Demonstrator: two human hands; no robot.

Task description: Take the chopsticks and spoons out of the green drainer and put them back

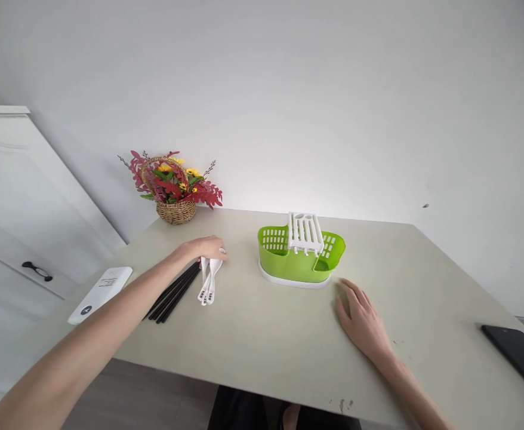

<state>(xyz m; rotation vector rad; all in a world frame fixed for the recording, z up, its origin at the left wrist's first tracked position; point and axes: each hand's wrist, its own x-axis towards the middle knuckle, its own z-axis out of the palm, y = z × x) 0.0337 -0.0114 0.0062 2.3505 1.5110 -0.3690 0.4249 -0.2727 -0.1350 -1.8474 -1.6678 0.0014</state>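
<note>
Left hand (pixel 211 248): fingers curled over the bowl ends of white spoons (pixel 208 280) — whether gripping or only touching, cannot be told. Right hand (pixel 361 315): open, laid flat, fingertips just beside the holder's white base. Spoons lie beside black chopsticks (pixel 175 292), left of the green holder (pixel 289 264), a glossy, rounded, slotted tub with a white barred top. Open worktop (pixel 262 334) runs from spoons to holder and forward to the near edge — matt, pale, chipped there. Woven basket (pixel 176 212) stands near the far edge.
</note>
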